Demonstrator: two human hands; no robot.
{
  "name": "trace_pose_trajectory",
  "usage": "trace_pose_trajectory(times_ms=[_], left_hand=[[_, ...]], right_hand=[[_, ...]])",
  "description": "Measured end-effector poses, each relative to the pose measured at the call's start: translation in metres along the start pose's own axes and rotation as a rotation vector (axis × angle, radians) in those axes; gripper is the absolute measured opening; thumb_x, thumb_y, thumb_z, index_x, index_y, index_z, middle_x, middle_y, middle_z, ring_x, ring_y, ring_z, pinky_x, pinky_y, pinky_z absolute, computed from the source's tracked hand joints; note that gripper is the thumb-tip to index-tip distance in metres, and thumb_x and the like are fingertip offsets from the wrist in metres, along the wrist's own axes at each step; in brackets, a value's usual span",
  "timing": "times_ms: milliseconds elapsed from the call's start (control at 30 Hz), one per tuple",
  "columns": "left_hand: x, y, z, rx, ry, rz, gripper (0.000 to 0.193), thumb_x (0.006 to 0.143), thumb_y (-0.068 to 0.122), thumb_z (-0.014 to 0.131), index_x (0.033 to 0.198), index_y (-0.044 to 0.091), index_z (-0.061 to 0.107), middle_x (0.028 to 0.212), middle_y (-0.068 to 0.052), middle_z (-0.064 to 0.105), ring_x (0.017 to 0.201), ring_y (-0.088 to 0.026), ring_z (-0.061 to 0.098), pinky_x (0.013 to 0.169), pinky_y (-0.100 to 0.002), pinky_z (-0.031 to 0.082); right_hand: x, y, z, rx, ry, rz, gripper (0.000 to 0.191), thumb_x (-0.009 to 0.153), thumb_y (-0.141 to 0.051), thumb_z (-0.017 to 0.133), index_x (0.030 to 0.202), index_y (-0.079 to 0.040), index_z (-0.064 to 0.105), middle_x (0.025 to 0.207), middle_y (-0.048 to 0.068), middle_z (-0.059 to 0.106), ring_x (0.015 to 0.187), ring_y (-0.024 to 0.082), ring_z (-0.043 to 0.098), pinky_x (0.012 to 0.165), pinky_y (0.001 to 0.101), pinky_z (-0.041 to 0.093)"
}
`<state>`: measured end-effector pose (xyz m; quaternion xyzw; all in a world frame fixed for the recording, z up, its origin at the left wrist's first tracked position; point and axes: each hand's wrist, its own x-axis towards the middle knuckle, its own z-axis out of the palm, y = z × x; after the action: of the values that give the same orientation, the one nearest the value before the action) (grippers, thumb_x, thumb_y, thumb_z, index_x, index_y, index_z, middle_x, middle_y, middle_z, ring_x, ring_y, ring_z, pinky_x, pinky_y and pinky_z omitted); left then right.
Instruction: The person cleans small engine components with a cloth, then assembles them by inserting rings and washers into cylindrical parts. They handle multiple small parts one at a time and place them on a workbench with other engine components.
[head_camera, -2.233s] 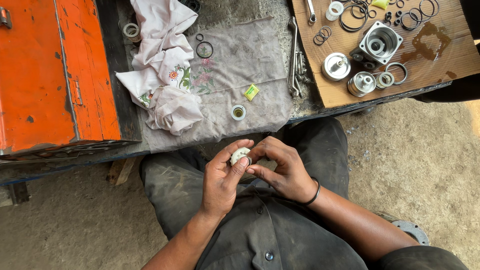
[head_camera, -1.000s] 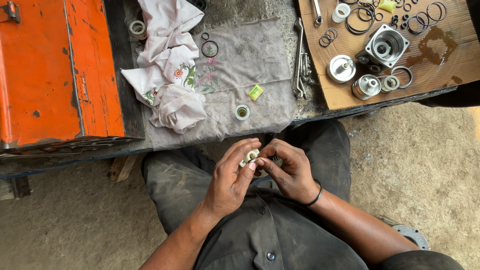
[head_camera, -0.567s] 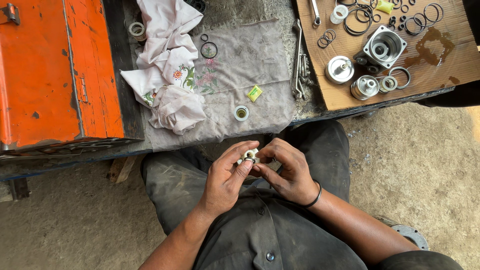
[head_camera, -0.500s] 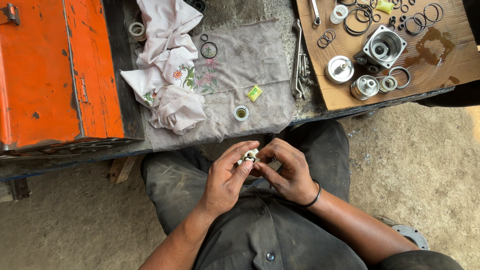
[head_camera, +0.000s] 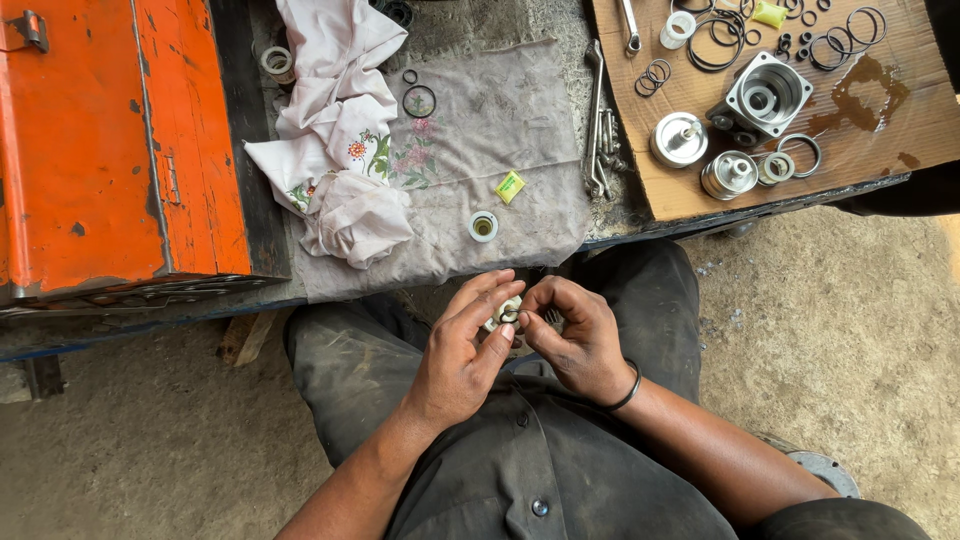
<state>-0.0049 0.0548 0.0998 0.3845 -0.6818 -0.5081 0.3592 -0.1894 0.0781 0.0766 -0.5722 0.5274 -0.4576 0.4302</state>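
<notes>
My left hand (head_camera: 462, 350) and my right hand (head_camera: 572, 335) meet over my lap, both closed around a small pale round metal part (head_camera: 505, 312) with a dark ring on it. Left fingers cradle it from below and the side. The right thumb and forefinger pinch at its ring. Most of the part is hidden by my fingers.
An orange metal toolbox (head_camera: 110, 140) sits at the left. A white flowered rag (head_camera: 335, 130), a small white ring part (head_camera: 483, 226), a yellow bit (head_camera: 510, 186) and wrenches (head_camera: 598, 120) lie on the grey cloth (head_camera: 500, 110). A cardboard sheet (head_camera: 900, 110) holds metal housings (head_camera: 765, 98), caps and several black rings.
My hands have kept the small part between them above my lap while the fingers shifted around it. The view has drifted slightly. Nothing on the bench moved.
</notes>
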Motion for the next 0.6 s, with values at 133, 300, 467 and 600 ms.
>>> trace_pose_trajectory(times_ms=[133, 300, 467, 600], left_hand=[[0.001, 0.0, 0.0, -0.198, -0.03, -0.136, 0.039, 0.099, 0.004, 0.052, 0.137, -0.003, 0.058, 0.146, -0.017, 0.055, 0.125, -0.023, 0.065, 0.092, -0.03, 0.064], [0.002, -0.001, 0.0, -0.208, -0.052, -0.151, 0.036, 0.102, 0.008, 0.053, 0.135, -0.003, 0.06, 0.144, -0.017, 0.057, 0.123, -0.024, 0.067, 0.092, -0.031, 0.065], [0.0, -0.004, 0.001, -0.138, -0.042, -0.041, 0.034, 0.105, 0.008, 0.053, 0.135, -0.005, 0.061, 0.144, -0.019, 0.06, 0.131, -0.027, 0.063, 0.103, -0.035, 0.057], [0.0, -0.006, -0.001, -0.153, -0.036, 0.022, 0.033, 0.108, 0.011, 0.051, 0.134, -0.005, 0.063, 0.144, -0.019, 0.061, 0.136, -0.029, 0.06, 0.111, -0.038, 0.051]], right_hand=[[0.0, 0.002, 0.002, 0.016, 0.021, 0.04, 0.007, 0.092, -0.004, 0.07, 0.09, -0.002, 0.063, 0.085, 0.002, 0.065, 0.074, 0.007, 0.059, 0.065, 0.0241, 0.05], [-0.002, -0.002, 0.001, 0.064, 0.024, -0.023, 0.006, 0.098, -0.006, 0.069, 0.096, -0.002, 0.064, 0.087, 0.003, 0.065, 0.077, 0.007, 0.061, 0.067, 0.0241, 0.051], [-0.001, -0.007, 0.0, -0.015, 0.044, -0.159, 0.005, 0.098, -0.002, 0.069, 0.1, -0.002, 0.065, 0.088, 0.004, 0.064, 0.077, 0.01, 0.063, 0.067, 0.025, 0.051], [0.001, -0.013, 0.0, -0.128, 0.062, -0.269, 0.009, 0.096, 0.001, 0.069, 0.102, -0.002, 0.063, 0.089, 0.006, 0.062, 0.076, 0.014, 0.061, 0.067, 0.0272, 0.049]])
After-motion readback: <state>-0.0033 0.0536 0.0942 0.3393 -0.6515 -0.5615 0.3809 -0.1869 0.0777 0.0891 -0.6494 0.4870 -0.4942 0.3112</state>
